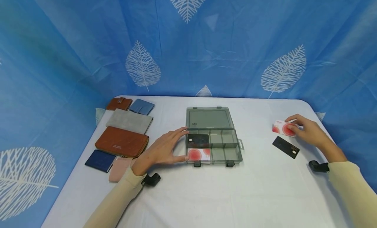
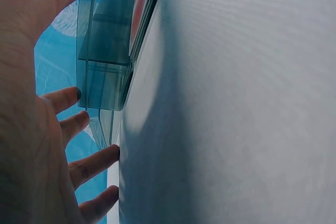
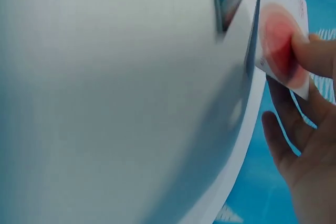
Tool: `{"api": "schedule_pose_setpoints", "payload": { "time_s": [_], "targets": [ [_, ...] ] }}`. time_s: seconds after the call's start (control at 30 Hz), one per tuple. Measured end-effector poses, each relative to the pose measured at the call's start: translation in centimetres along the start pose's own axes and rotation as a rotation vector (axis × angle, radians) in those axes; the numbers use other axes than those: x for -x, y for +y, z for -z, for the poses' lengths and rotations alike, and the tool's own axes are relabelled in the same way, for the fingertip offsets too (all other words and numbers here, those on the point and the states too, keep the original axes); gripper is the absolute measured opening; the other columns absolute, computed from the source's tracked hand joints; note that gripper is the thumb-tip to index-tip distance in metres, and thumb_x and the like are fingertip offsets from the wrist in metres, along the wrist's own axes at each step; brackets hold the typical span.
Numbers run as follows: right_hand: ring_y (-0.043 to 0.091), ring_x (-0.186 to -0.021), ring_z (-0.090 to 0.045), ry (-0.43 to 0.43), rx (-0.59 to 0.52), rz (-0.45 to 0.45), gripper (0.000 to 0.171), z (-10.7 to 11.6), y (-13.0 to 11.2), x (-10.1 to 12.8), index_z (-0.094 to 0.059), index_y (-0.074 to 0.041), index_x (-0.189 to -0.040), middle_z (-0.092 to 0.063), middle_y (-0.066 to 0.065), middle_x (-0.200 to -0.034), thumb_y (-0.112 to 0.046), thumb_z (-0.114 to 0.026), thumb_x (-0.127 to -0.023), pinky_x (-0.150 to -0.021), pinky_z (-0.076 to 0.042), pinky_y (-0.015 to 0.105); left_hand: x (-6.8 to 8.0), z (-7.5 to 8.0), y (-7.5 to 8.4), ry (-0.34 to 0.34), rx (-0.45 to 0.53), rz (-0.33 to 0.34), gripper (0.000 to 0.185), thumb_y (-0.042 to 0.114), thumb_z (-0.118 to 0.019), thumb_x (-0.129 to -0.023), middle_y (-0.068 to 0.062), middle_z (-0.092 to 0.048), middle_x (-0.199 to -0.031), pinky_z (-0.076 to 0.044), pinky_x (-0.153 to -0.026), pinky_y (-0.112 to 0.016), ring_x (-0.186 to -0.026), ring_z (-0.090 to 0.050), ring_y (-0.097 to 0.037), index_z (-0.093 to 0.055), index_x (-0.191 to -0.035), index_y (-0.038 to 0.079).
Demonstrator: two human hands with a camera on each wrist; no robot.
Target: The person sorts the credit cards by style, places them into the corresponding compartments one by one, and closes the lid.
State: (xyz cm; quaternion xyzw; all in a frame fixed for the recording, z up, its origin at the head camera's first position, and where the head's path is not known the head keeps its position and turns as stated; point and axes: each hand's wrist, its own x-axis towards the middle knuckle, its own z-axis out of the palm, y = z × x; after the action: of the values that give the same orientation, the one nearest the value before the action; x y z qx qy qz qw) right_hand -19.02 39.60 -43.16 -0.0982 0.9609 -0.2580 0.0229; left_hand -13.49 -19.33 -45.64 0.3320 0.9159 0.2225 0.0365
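A clear grey compartment box lies with its lid folded back at the table's middle. In its left compartments are a black card and, nearer the front, a white card with red circles. My left hand touches the box's left side, fingers and thumb spread apart. At the right, my right hand pinches another white card with red circles between thumb and fingers; in the right wrist view this card is tilted up off the table. A second black card lies just in front of it.
Left of the box lie several wallets: a brown snap one, a blue one, a grey one, a large brown zip one, a navy one and a pink one. A blue leaf-patterned curtain hangs behind the white table.
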Motion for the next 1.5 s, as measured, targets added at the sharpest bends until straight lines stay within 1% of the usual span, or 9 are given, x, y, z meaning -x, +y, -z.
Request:
{"api": "schedule_pose_setpoints", "payload": {
  "time_s": [0.17,0.27,0.5,0.73,0.8,0.83,1.03,1.3,1.5],
  "targets": [
    [0.069,-0.128,-0.047,0.053,0.010,-0.057,0.032,-0.8,-2.3,-0.1,-0.057,0.000,-0.138,-0.054,0.042,-0.142,-0.017,-0.061,-0.111,-0.100,-0.041,0.083,-0.1,0.0,0.0,-0.014,-0.002,0.003,0.103,0.068,-0.071,-0.089,-0.008,-0.028,-0.177,-0.038,-0.121,-0.063,-0.155,-0.041,-0.035,-0.036,-0.169,0.014],
    [0.068,-0.128,-0.048,0.074,0.009,-0.054,0.032,-1.4,-3.9,-0.1,-0.057,0.001,-0.138,-0.058,0.042,-0.138,-0.017,-0.061,-0.111,-0.100,-0.042,0.081,-0.1,-0.1,0.0,-0.014,-0.002,0.002,0.102,0.068,-0.070,-0.089,-0.008,-0.028,-0.177,-0.038,-0.121,-0.063,-0.155,-0.042,-0.035,-0.036,-0.169,0.015],
    [0.058,-0.113,-0.061,0.156,-0.038,0.063,0.028,-3.1,-8.2,0.1,-0.062,0.001,-0.133,-0.068,0.037,-0.124,-0.010,-0.066,-0.108,-0.092,-0.053,0.074,-0.1,0.0,0.0,0.001,-0.003,0.003,0.101,0.068,-0.071,-0.089,-0.008,-0.030,-0.177,-0.039,-0.120,-0.063,-0.154,-0.043,-0.036,-0.038,-0.168,0.014],
    [0.051,-0.104,-0.070,0.179,-0.079,0.152,0.025,-4.8,-12.4,0.4,-0.065,-0.002,-0.128,-0.074,0.030,-0.117,-0.007,-0.070,-0.105,-0.086,-0.057,0.068,0.0,0.1,0.1,0.001,0.001,0.008,0.101,0.067,-0.072,-0.089,-0.008,-0.030,-0.176,-0.039,-0.120,-0.063,-0.154,-0.043,-0.036,-0.038,-0.168,0.014],
    [0.049,-0.103,-0.071,0.176,-0.097,0.171,0.024,-5.3,-13.6,0.5,-0.066,-0.002,-0.127,-0.075,0.028,-0.116,-0.008,-0.071,-0.104,-0.086,-0.057,0.066,0.0,0.1,0.1,0.004,0.002,0.008,0.101,0.066,-0.072,-0.089,-0.008,-0.030,-0.176,-0.039,-0.120,-0.063,-0.154,-0.043,-0.036,-0.039,-0.168,0.013],
    [0.048,-0.102,-0.071,0.178,-0.100,0.181,0.024,-5.6,-14.2,0.6,-0.067,-0.004,-0.127,-0.076,0.027,-0.116,-0.008,-0.072,-0.104,-0.083,-0.058,0.061,0.0,0.1,0.0,0.005,0.002,0.009,0.101,0.066,-0.072,-0.088,-0.008,-0.030,-0.176,-0.039,-0.120,-0.063,-0.153,-0.043,-0.037,-0.039,-0.168,0.013],
    [0.036,-0.096,-0.073,0.166,-0.123,0.254,0.022,-7.3,-17.4,1.0,-0.070,-0.008,-0.124,-0.078,0.016,-0.108,-0.005,-0.074,-0.102,-0.076,-0.057,0.050,0.0,0.1,0.2,0.004,-0.002,0.014,0.101,0.067,-0.072,-0.088,-0.009,-0.031,-0.176,-0.040,-0.119,-0.063,-0.153,-0.044,-0.037,-0.039,-0.168,0.014],
    [0.025,-0.094,-0.071,0.085,-0.138,0.312,0.021,-9.5,-20.9,1.6,-0.070,-0.012,-0.124,-0.078,0.005,-0.110,-0.007,-0.072,-0.104,-0.078,-0.056,0.047,0.0,0.2,0.2,0.001,0.011,0.013,0.100,0.067,-0.071,-0.089,-0.008,-0.030,-0.176,-0.040,-0.119,-0.065,-0.152,-0.045,-0.038,-0.038,-0.168,0.015],
    [0.012,-0.077,-0.060,0.042,-0.144,0.342,0.021,-10.9,-23.2,2.3,-0.072,-0.015,-0.122,-0.078,-0.001,-0.106,-0.008,-0.074,-0.102,-0.067,-0.049,0.034,-0.1,0.0,0.0,-0.011,-0.001,0.025,0.102,0.069,-0.070,-0.088,-0.007,-0.029,-0.177,-0.039,-0.119,-0.064,-0.152,-0.044,-0.037,-0.036,-0.169,0.017]
  ]
}}
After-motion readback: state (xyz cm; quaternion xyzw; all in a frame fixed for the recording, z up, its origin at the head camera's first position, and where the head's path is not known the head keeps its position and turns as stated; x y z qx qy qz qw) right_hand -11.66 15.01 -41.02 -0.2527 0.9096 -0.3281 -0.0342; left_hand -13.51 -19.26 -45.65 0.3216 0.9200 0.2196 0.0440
